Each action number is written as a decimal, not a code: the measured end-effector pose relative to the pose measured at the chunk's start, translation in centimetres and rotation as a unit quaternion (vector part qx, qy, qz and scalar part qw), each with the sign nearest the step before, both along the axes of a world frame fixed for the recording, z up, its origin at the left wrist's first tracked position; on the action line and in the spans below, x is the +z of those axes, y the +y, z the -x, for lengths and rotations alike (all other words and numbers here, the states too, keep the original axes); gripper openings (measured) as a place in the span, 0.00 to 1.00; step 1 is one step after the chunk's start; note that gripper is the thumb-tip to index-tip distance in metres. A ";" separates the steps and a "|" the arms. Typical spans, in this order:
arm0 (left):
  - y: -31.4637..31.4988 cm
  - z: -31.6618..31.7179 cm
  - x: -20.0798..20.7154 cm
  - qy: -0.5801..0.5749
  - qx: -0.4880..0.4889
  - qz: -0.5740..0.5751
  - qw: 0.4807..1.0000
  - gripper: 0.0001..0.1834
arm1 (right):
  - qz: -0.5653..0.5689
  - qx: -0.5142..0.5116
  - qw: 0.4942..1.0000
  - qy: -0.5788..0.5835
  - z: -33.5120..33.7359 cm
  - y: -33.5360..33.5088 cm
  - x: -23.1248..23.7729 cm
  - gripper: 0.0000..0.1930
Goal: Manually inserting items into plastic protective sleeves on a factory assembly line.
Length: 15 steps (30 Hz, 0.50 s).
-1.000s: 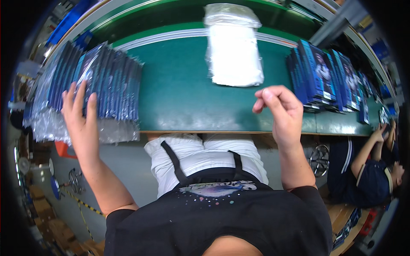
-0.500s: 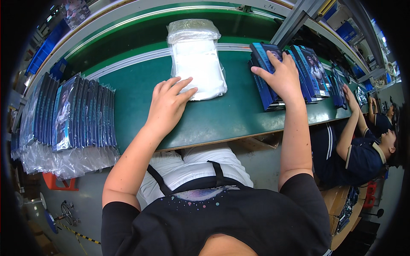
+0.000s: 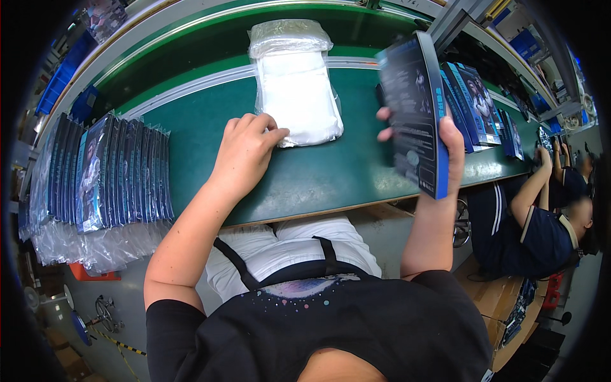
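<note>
My right hand (image 3: 453, 149) grips a flat dark-blue box (image 3: 417, 121), lifted off the table and tilted up on edge, its printed face toward the left. The box is smeared by motion, and some of my fingers show past its far side. At the near left corner of a stack of clear plastic bags (image 3: 299, 95), my left hand (image 3: 245, 146) has its thumb and forefinger pinched together on the bag edge. The bags lie on the green table (image 3: 305, 181), white in the middle with a crumpled clear end at the far side.
A row of similar boxes in clear plastic wrap (image 3: 121, 172) stands at the left end of the table. More bare boxes (image 3: 474, 105) lie on the right, near a metal post (image 3: 455, 16). Beyond them a co-worker (image 3: 534, 229) sits at the same table.
My right hand has taken a box from the pile at the right and raised it, turning it on edge. My left fingers have drawn together at the bag corner.
</note>
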<state>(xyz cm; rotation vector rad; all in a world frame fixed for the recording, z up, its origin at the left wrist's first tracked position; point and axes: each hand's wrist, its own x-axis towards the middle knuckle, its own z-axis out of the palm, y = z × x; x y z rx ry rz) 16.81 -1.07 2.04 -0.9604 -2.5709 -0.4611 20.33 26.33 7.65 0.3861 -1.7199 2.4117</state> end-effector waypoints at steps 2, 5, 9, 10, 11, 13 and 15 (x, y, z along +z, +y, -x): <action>0.1 0.3 0.2 -0.061 0.002 -0.020 0.998 0.13 | 0.327 0.316 0.885 -0.098 0.7 0.2 -3.8 0.44; 0.4 0.1 0.4 -0.074 -0.009 -0.099 0.992 0.12 | 0.374 0.344 0.836 -0.206 -1.0 -1.2 -9.2 0.46; -0.1 0.4 -0.1 -0.068 -0.022 -0.125 0.990 0.12 | 0.385 0.345 0.822 -0.240 -1.8 -2.2 -12.5 0.36; -0.4 0.3 -0.4 -0.067 -0.017 -0.127 0.989 0.12 | 0.338 0.304 0.860 -0.231 -2.7 -3.0 -10.4 0.29; -0.4 0.4 -0.5 -0.066 -0.020 -0.132 0.989 0.12 | 0.302 0.238 0.887 -0.256 -2.7 -3.9 -8.9 0.27; -0.4 0.7 -0.5 -0.053 -0.036 -0.143 0.988 0.13 | 0.265 0.241 0.899 -0.252 -2.3 -5.0 -8.4 0.29; -0.3 0.8 -0.5 -0.058 -0.040 -0.158 0.985 0.14 | 0.255 0.289 0.882 -0.271 -2.4 -5.7 -8.1 0.31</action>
